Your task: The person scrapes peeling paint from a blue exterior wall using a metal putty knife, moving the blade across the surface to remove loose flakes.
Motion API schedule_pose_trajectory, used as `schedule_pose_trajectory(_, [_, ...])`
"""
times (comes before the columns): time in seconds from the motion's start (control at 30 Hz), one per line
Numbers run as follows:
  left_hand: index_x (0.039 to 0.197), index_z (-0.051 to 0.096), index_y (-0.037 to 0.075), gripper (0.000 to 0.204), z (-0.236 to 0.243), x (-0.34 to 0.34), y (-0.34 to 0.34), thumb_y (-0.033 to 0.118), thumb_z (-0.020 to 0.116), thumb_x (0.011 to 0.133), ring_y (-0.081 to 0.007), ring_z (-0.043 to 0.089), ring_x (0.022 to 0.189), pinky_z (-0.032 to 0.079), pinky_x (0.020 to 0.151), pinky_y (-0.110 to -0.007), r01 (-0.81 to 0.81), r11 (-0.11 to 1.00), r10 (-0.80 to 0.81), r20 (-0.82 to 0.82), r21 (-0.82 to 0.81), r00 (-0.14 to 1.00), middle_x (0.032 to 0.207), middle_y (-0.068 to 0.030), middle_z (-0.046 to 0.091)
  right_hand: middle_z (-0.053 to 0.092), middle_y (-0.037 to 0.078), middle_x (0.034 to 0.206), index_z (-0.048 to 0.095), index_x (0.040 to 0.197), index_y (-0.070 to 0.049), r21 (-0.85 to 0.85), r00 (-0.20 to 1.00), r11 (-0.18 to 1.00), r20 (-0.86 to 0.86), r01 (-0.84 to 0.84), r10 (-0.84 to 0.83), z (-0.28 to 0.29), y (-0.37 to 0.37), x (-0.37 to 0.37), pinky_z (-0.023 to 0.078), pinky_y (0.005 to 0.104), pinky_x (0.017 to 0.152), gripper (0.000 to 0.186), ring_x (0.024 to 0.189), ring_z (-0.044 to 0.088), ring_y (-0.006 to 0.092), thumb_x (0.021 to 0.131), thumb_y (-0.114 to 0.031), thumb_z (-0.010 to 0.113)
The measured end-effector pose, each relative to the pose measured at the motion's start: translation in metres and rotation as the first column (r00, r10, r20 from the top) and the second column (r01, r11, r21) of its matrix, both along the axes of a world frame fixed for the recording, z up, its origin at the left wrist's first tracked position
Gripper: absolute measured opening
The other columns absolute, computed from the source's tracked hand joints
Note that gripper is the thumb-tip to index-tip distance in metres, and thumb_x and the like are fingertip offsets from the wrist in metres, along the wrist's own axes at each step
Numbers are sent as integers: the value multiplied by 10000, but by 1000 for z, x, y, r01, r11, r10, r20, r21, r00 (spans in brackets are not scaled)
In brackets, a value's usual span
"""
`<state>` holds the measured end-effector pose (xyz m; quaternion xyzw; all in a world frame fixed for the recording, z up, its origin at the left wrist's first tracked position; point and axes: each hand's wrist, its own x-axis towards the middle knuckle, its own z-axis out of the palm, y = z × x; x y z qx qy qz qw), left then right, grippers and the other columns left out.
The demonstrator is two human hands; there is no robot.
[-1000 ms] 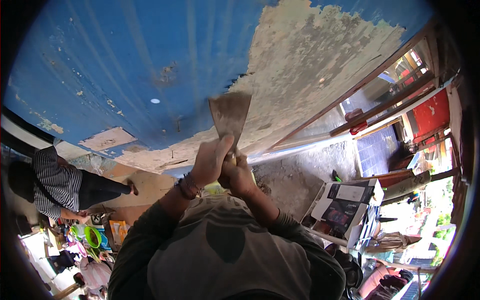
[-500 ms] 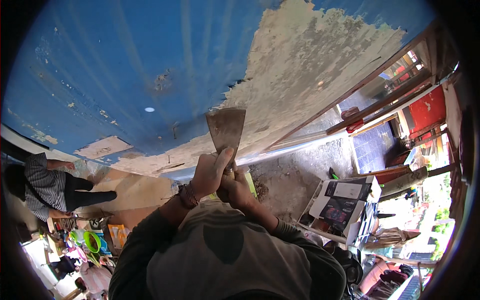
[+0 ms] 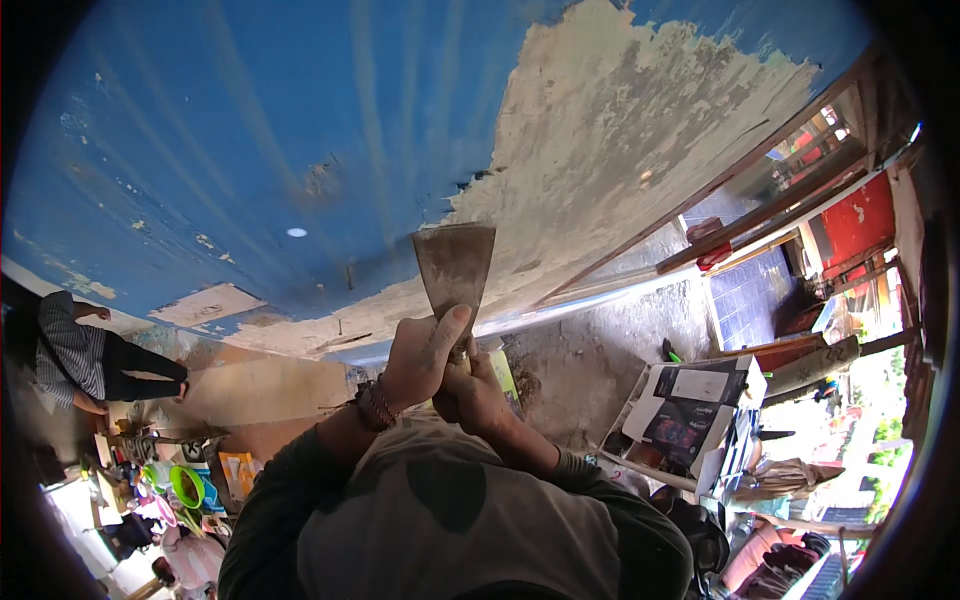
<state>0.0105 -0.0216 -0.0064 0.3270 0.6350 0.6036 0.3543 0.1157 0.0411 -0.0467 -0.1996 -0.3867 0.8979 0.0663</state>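
Both my hands grip one wide-bladed paint scraper in front of my chest. My left hand wraps round it with the thumb lying up along the base of the blade, and a beaded bracelet circles that wrist. Just below and to the right, my right hand is closed round the handle, which the fingers mostly hide. The blade's wide edge lies at the ragged border between blue paint and a bare, pale patch of wall.
At the far left stands a person in a striped top. A printed carton sits to my right, beside a doorway with a blue tiled floor. Colourful household items are piled at lower left.
The scraper and my hands have shifted slightly down against the wall, with my grip unchanged. The person at the far left has moved further left.
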Motion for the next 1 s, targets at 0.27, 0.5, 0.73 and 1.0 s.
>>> schedule_pose_trajectory(0.27, [756, 606, -21, 382, -7, 2, -8, 262, 434, 948, -130, 593, 697, 456, 638, -250, 22, 989, -61, 269, 149, 961, 720, -68, 624, 483, -28, 717, 502, 1057, -31, 394, 992, 911, 14, -120, 125, 5, 12, 13, 372, 207, 553, 253, 634, 443, 39, 838, -136, 574])
schedule_pose_trajectory(0.5, [845, 614, -43, 342, 7, 0, -14, 231, 435, 944, -129, 597, 714, 471, 639, -255, -106, 981, 95, 75, 160, 993, 776, -87, 648, 451, -23, 690, 362, 1261, -15, 452, 985, 890, -123, -51, 120, -1, 1, 15, 357, 208, 511, 439, 575, 432, 59, 922, -263, 493])
schedule_pose_trajectory(0.73, [848, 620, -43, 440, -10, -12, 10, 323, 400, 955, -130, 604, 727, 474, 668, -257, 125, 971, -154, 134, 204, 979, 781, -96, 654, 451, 1, 686, 336, 1221, -50, 294, 976, 945, -199, 142, -85, 10, -8, 6, 369, 225, 491, 368, 558, 444, 80, 938, -254, 454])
schedule_pose_trajectory(1.0, [878, 612, -53, 470, 4, -11, 31, 361, 402, 948, -153, 621, 695, 484, 643, -259, 46, 977, -99, 252, 208, 963, 731, -120, 642, 475, -16, 772, 435, 1124, -31, 21, 905, 998, -420, -66, 69, -15, 19, 4, 363, 211, 538, 306, 633, 448, 65, 954, -283, 399])
